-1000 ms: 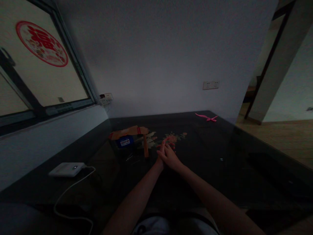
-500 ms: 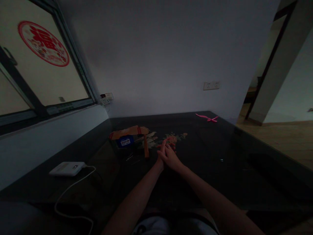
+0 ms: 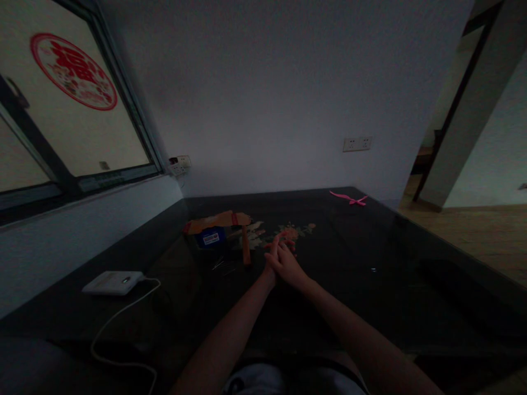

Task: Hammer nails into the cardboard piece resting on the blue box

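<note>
Brown, wooden-looking handle (image 3: 246, 249) lay just left of your left hand (image 3: 275, 251): likely stiff, fairly light, low slip; best hold looked mid-length. Your right hand (image 3: 289, 264) overlapped the left, nothing visibly held; couldn't tell open from closed.

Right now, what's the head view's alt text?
A person's left hand and right hand touch over a dark table. To their left sit a blue box and white device; a pink ribbon lies near the far right corner.
</note>
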Action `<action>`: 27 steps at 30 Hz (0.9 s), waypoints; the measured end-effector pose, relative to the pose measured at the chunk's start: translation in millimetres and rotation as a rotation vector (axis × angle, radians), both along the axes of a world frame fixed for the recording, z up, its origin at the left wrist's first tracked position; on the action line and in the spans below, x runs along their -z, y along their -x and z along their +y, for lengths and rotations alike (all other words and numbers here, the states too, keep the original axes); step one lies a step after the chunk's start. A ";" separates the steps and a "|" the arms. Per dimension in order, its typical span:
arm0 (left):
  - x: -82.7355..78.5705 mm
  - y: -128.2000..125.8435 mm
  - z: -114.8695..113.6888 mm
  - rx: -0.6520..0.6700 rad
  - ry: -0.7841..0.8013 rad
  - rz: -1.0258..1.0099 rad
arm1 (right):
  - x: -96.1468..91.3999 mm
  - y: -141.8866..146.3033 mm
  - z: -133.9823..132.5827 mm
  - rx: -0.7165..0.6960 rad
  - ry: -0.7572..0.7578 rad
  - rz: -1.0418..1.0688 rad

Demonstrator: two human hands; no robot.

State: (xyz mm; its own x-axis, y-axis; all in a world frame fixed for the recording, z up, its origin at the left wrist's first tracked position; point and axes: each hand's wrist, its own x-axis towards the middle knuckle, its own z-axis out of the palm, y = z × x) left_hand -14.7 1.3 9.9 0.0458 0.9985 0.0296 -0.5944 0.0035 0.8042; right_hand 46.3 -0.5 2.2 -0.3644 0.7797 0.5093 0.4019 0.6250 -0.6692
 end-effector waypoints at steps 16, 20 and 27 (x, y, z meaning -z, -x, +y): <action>2.3 0.1 2.2 0.005 0.022 0.011 | -1.3 -1.0 -1.1 -0.018 0.005 0.018; -4.0 -0.8 -1.7 0.008 0.012 -0.003 | -4.6 -1.1 -3.5 -0.015 0.014 0.010; -8.6 -1.0 -3.1 0.012 0.035 0.012 | -3.1 -0.7 -1.8 -0.020 0.008 0.023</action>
State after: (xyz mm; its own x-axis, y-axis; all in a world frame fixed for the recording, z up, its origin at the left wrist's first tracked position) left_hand -13.8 -1.8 18.5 0.0576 0.9983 -0.0056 -0.5842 0.0382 0.8107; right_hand 47.0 -2.3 5.3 -0.3682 0.7764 0.5114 0.3741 0.6273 -0.6830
